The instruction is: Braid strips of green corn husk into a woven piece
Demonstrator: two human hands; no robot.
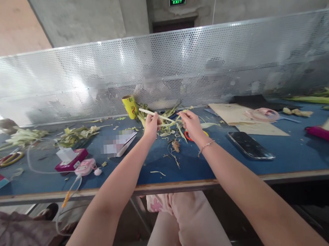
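My left hand (152, 125) is closed around a pale, slender plant stalk (166, 118), which slants down to the right over the blue table (147, 165). Just right of its end, my right hand (191, 123) is pinched shut; what lies between the fingertips is too small to make out. Leafy green plant scraps (169, 129) lie beneath and behind both hands. Scissors with red and yellow handles (187, 137) are partly hidden under my right hand. A brown, shrivelled plant piece (176, 146) sits nearer the front edge.
A yellow cardboard tube (129, 107) stands behind my left hand. To the left are a phone-like object (123, 144), a magenta power strip (81, 154) and a pink case (85, 167). A black phone (249, 145), brown paper (230, 113) and a pink tape roll (262, 114) lie right. Perforated metal panels (172, 63) border the back.
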